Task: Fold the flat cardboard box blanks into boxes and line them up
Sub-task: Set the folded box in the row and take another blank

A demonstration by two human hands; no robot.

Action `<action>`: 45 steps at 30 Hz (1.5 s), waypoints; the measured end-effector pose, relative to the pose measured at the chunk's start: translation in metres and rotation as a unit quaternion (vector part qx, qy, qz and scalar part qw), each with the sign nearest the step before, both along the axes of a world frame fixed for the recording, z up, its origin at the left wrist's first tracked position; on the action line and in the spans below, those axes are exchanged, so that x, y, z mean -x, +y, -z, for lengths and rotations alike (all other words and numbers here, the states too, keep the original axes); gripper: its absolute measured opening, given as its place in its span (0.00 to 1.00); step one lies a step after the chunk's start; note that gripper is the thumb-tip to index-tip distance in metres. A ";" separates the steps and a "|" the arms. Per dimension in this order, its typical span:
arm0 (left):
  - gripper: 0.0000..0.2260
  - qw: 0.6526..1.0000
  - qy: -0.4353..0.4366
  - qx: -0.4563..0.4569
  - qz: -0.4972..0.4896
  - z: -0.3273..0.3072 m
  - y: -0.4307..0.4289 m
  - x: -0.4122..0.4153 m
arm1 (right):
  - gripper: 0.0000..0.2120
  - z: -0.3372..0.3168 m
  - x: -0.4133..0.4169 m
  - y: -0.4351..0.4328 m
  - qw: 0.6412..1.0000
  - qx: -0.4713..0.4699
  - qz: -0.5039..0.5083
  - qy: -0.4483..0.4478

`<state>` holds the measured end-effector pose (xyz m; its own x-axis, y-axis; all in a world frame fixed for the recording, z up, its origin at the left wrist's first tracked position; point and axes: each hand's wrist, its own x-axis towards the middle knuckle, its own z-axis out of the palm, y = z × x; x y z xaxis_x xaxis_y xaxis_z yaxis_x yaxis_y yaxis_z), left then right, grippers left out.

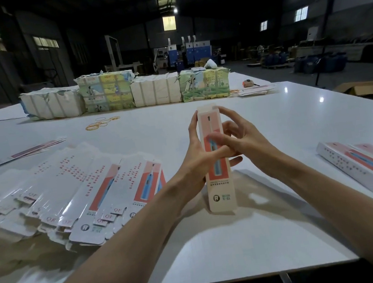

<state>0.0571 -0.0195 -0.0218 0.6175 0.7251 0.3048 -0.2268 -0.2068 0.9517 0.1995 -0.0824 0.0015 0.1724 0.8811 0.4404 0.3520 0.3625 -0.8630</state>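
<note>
— Forearms (115, 254) nearest, both mine, coming in from six o'clock over the white table (220, 256).

— And on your left?

— At nine o'clock the flat blanks (87, 191) lie fanned out, overlapping one another. Past them, toward eleven o'clock, some rubber bands (101, 123) lie loose. Behind those a row of wrapped bundles (126, 92) runs along the far side of the table.

— Where's the one you're working on?

— At twelve o'clock, straight ahead. The box (219, 184) stands on end, printed face toward me, its lower end low over the table. Whether it touches, I can't tell. My left hand (192, 157) grips its left edge, fingers up along the side and thumb across the front. My right hand (242, 138) has its fingers curled at the right edge, forefinger up at the top corner. The fingertip pressing on the front is probably my right thumb, but the fingers tangle there.

— Right of that?

— At three o'clock the folded boxes (370, 163) lie side by side, touching.
</note>
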 end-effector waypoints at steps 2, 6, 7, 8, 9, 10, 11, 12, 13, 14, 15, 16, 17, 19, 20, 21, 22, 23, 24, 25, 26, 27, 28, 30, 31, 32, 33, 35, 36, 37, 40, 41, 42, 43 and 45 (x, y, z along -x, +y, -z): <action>0.47 1.000 0.011 -0.009 -0.021 -0.002 -0.002 0.001 | 0.27 0.001 0.001 0.002 1.000 -0.002 0.003 -0.001; 0.43 0.999 0.034 -0.003 -0.035 0.000 -0.001 0.002 | 0.23 0.005 -0.002 0.004 0.999 0.033 -0.016 0.016; 0.43 0.999 0.042 -0.001 -0.033 0.000 -0.001 0.002 | 0.21 0.006 -0.002 0.005 0.999 0.041 -0.016 0.019; 0.43 0.998 0.051 0.000 -0.030 0.001 0.000 0.002 | 0.20 0.007 -0.003 0.005 0.999 0.043 -0.012 0.027; 0.43 0.998 0.058 -0.001 -0.024 0.001 -0.001 0.002 | 0.19 0.008 -0.004 0.006 0.998 0.038 -0.003 0.042; 0.43 0.998 0.065 0.000 -0.016 0.002 -0.001 0.001 | 0.18 0.008 -0.006 0.007 0.997 0.029 0.011 0.065; 0.44 0.998 0.070 0.002 -0.006 0.002 -0.002 0.000 | 0.17 0.008 -0.008 0.009 0.995 0.019 0.031 0.090; 0.44 0.997 0.074 0.003 0.004 0.002 -0.004 0.000 | 0.16 0.008 -0.011 0.009 0.993 0.012 0.053 0.109; 0.45 0.997 0.081 0.002 0.014 0.002 -0.005 -0.001 | 0.14 0.008 -0.013 0.010 0.990 0.009 0.075 0.120; 0.45 0.996 0.089 -0.001 0.023 0.001 -0.006 -0.001 | 0.14 0.008 -0.015 0.010 0.988 0.010 0.089 0.123; 0.45 0.995 0.095 -0.003 0.032 0.001 -0.007 -0.001 | 0.14 0.009 -0.017 0.010 0.988 0.013 0.094 0.121; 0.44 0.994 0.097 -0.002 0.040 0.001 -0.009 -0.001 | 0.14 0.009 -0.019 0.010 0.989 0.014 0.091 0.116; 0.44 0.994 0.100 0.000 0.045 0.001 -0.010 -0.001 | 0.13 0.009 -0.021 0.010 0.990 0.009 0.085 0.110; 0.43 0.993 0.111 0.003 0.045 0.000 -0.011 -0.001 | 0.10 0.008 -0.022 0.009 0.992 -0.011 0.080 0.095; 0.42 0.992 0.118 0.000 0.042 -0.001 -0.012 0.000 | 0.09 0.007 -0.023 0.008 0.993 -0.021 0.083 0.085; 0.42 0.992 0.123 -0.003 0.039 -0.001 -0.013 0.000 | 0.10 0.006 -0.022 0.008 0.993 -0.029 0.088 0.072; 0.42 0.991 0.127 -0.007 0.035 -0.002 -0.013 0.000 | 0.11 0.006 -0.022 0.007 0.993 -0.033 0.091 0.061; 0.41 0.991 0.131 -0.010 0.031 -0.002 -0.014 0.000 | 0.12 0.005 -0.022 0.006 0.994 -0.034 0.090 0.052; 0.41 0.991 0.133 -0.013 0.028 -0.002 -0.014 0.000 | 0.13 0.003 -0.022 0.005 0.995 -0.033 0.086 0.050; 0.41 0.990 0.135 -0.015 0.025 -0.002 -0.015 0.000 | 0.13 0.001 -0.022 0.004 0.995 -0.031 0.079 0.056; 0.41 0.990 0.138 -0.019 0.020 -0.002 -0.015 -0.001 | 0.12 -0.002 -0.024 0.003 0.995 -0.027 0.067 0.071; 0.41 0.990 0.141 -0.023 0.016 -0.003 -0.015 -0.001 | 0.11 -0.004 -0.025 0.003 0.994 -0.023 0.050 0.094; 0.41 0.989 0.143 -0.026 0.016 -0.003 -0.014 0.000 | 0.10 -0.007 -0.025 0.002 0.992 -0.018 0.033 0.119; 0.42 0.990 0.139 -0.027 0.028 -0.004 -0.014 0.001 | 0.11 -0.010 -0.023 0.000 0.988 -0.007 0.015 0.156; 0.42 0.990 0.135 -0.031 0.035 -0.003 -0.014 0.002 | 0.10 -0.010 -0.022 0.001 0.985 0.000 0.016 0.169; 0.41 0.990 0.134 -0.038 0.036 -0.003 -0.014 0.003 | 0.09 -0.011 -0.022 0.001 0.983 0.010 0.021 0.182; 0.41 0.989 0.134 -0.046 0.033 -0.003 -0.013 0.003 | 0.08 -0.011 -0.022 0.001 0.981 0.020 0.026 0.193; 0.42 0.990 0.129 -0.053 0.030 -0.001 -0.013 0.004 | 0.07 -0.013 -0.022 0.002 0.977 0.034 0.033 0.207; 0.43 0.990 0.125 -0.052 0.033 -0.001 -0.013 0.004 | 0.07 -0.013 -0.023 0.001 0.976 0.038 0.037 0.212; 0.44 0.991 0.121 -0.052 0.037 0.000 -0.012 0.005 | 0.07 -0.014 -0.024 0.000 0.974 0.039 0.040 0.217; 0.46 0.991 0.114 -0.060 0.046 0.002 -0.012 0.005 | 0.07 -0.016 -0.025 -0.002 0.972 0.040 0.048 0.228; 0.47 0.991 0.113 -0.063 0.047 0.002 -0.011 0.005 | 0.07 -0.016 -0.025 -0.003 0.971 0.041 0.050 0.228; 0.47 0.991 0.111 -0.063 0.048 0.002 -0.011 0.005 | 0.07 -0.017 -0.026 -0.003 0.971 0.042 0.050 0.229; 0.48 0.991 0.109 -0.062 0.049 0.003 -0.011 0.005 | 0.07 -0.018 -0.026 -0.003 0.972 0.045 0.047 0.228; 0.49 0.991 0.108 -0.056 0.048 0.003 -0.009 0.004 | 0.10 -0.019 -0.026 -0.004 0.974 0.050 0.035 0.220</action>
<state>0.0528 -0.0287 -0.0243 0.7416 0.6288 0.2338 -0.0444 -0.3017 0.9524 0.2259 -0.0862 0.0207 0.3854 0.8953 0.2236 -0.0386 0.2577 -0.9654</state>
